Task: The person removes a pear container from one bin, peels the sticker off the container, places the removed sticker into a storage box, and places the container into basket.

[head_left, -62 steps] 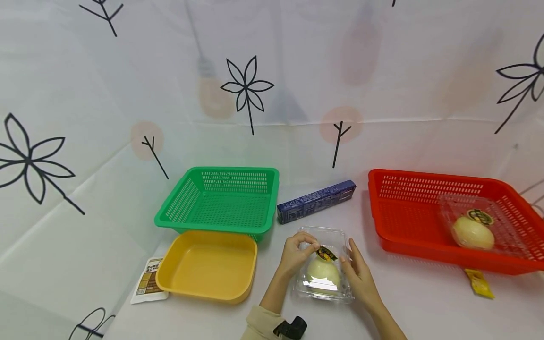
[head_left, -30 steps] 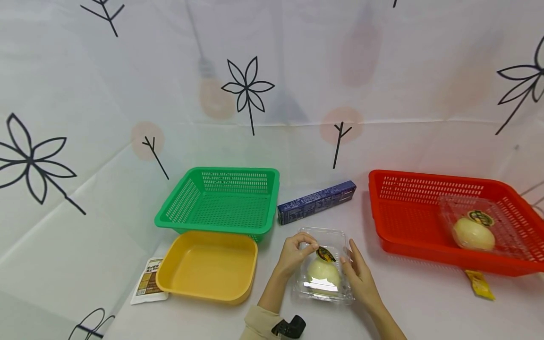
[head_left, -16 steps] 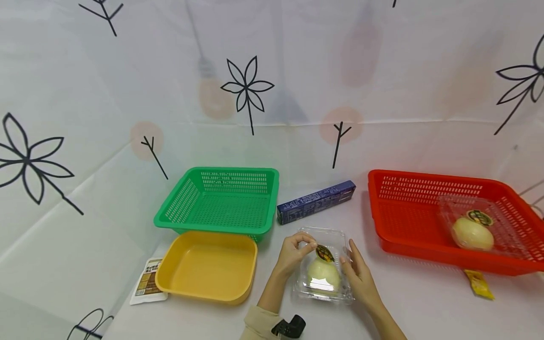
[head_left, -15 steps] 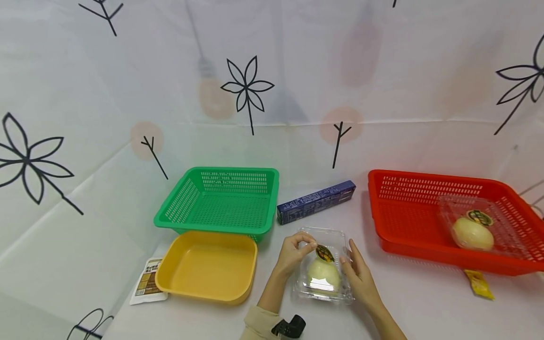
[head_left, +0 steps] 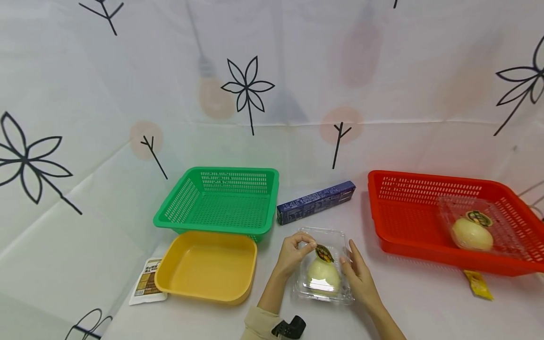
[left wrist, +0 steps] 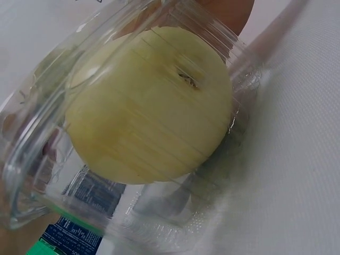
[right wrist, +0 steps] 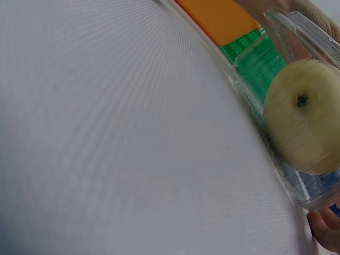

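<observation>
A clear plastic clamshell box (head_left: 305, 288) stands on the table in front of the person, with a pale yellow round fruit (head_left: 324, 275) inside. On its lid is a dark sticker (head_left: 325, 254) with a coloured print, partly lifted. My left hand (head_left: 291, 254) pinches the sticker's left edge between thumb and fingertips. My right hand (head_left: 360, 276) holds the box at its right side, thumb on the lid and fingers along the wall. In the left wrist view the fruit (left wrist: 151, 111) shows through the plastic; the right wrist view shows fingertips (right wrist: 325, 228) beside the box.
Behind stand a green basket (head_left: 165, 219) and a blue carton (head_left: 316, 202). A yellow tub (head_left: 208, 298) is left, beside a white-brown pouch (head_left: 148, 283). The red basket (head_left: 408, 205) at right holds another boxed fruit (head_left: 472, 233); a yellow packet (head_left: 479, 284) lies before it.
My left fingertips have shifted slightly left with the sticker's edge, and the sticker shows a little wider and more curved. My right hand and the box look unmoved.
</observation>
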### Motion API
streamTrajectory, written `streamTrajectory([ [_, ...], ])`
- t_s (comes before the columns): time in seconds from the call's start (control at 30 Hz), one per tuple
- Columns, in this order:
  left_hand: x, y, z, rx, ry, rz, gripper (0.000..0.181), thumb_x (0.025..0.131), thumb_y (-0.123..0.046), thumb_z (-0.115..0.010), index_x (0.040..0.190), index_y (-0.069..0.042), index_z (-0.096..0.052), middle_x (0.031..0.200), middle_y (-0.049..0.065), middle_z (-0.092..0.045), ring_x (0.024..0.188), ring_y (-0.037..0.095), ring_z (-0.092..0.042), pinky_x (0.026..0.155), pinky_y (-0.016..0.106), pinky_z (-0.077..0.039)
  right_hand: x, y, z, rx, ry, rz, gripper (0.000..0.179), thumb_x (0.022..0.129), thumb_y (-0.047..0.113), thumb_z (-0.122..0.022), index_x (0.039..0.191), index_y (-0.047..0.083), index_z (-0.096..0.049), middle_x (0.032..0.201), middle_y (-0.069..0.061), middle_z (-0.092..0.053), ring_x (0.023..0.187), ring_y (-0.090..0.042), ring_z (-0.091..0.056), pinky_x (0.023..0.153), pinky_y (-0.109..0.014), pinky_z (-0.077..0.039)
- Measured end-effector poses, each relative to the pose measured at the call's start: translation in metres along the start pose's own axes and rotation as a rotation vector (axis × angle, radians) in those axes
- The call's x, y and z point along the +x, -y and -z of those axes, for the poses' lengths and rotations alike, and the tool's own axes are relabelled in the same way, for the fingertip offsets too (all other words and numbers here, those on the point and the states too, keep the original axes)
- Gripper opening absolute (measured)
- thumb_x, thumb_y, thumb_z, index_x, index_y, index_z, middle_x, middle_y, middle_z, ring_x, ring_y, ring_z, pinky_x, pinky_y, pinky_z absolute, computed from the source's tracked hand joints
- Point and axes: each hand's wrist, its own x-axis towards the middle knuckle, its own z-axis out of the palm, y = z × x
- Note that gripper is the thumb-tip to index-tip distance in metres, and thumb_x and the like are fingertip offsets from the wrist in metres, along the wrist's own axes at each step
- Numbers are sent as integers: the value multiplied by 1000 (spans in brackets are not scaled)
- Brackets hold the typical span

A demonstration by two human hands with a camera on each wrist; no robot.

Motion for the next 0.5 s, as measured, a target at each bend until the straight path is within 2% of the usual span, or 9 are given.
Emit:
streamTrajectory([
  [0.1,0,1,0,-3,4,1,10,83,9,-60,83,20,-59,91,35,-59,86,11,-57,98,33,-36,0,0,0,1,3,-1,59,99,11,-44,148,-3,-15,137,-38,-35,115,-52,-48,90,-46,-44],
  [0.17,0,2,1,-9,6,-3,11,83,9,-60,84,20,-59,92,36,-59,85,7,-55,98,35,-36,0,0,0,2,4,-4,59,99,11,-44,148,-3,-15,137,-37,-35,116,-52,-47,91,-41,-45],
  [0.23,0,2,1,-14,7,-8,12,83,9,-60,84,21,-58,92,37,-58,85,7,-55,98,35,-36,0,0,0,3,1,-5,59,99,11,-44,148,-3,-16,138,-37,-35,116,-51,-47,90,-31,-45],
  [0.33,0,3,0,-8,-1,-23,12,83,8,-61,82,20,-59,91,36,-59,87,14,-57,97,33,-37,0,0,0,3,-2,-8,59,99,11,-45,148,-3,-16,137,-37,-35,115,-51,-48,86,-20,-42],
  [0.4,0,3,0,-4,-5,-28,11,82,9,-61,82,20,-59,90,35,-59,88,19,-59,96,31,-38,0,0,0,2,-6,-10,58,98,11,-45,148,-3,-17,137,-38,-36,114,-51,-49,86,-21,-43],
  [0.5,0,2,0,-7,-3,-23,11,82,9,-61,82,20,-59,90,36,-59,87,18,-58,94,29,-39,0,0,0,1,-6,-15,58,99,12,-45,148,-3,-17,136,-38,-36,114,-51,-49,88,-32,-45],
])
